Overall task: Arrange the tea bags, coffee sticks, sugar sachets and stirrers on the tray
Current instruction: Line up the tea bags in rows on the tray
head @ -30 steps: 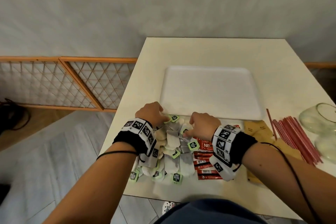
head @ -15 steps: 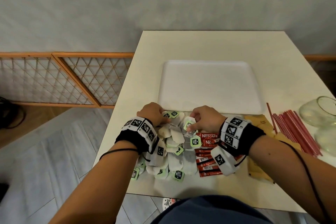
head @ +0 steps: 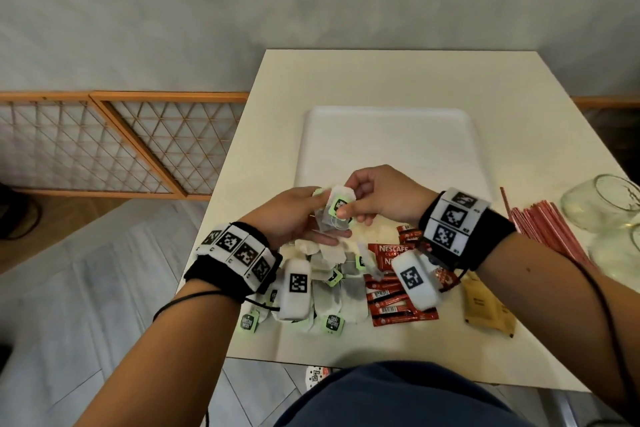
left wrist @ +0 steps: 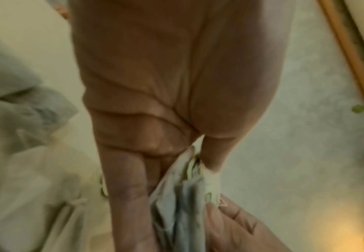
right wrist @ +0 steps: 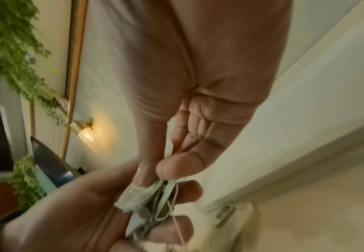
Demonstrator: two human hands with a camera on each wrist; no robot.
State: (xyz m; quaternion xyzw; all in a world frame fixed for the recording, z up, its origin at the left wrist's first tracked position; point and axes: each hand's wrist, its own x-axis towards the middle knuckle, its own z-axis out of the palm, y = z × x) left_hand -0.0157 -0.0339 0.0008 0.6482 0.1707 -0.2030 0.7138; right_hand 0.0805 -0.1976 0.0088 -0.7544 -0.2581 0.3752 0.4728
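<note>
Both hands hold a small bunch of tea bags (head: 334, 211) with green tags, lifted above the near edge of the white tray (head: 388, 146). My left hand (head: 301, 215) grips the bunch (left wrist: 183, 192) between thumb and fingers. My right hand (head: 367, 199) pinches the same bunch (right wrist: 153, 192) from the right. Below them a pile of tea bags (head: 332, 284) lies on the table. Red coffee sticks (head: 394, 302) lie right of the pile, brown sugar sachets (head: 485, 305) further right, and red stirrers (head: 547, 225) at the right edge.
The cream table (head: 398, 80) carries two clear glass vessels (head: 602, 208) at the far right, beside the stirrers. A wooden lattice gate (head: 114, 146) stands on the floor to the left. The table's near edge is close to my body.
Both hands rose from the pile on the table, lifting a small bunch of tea bags between them. The head view has tilted down slightly.
</note>
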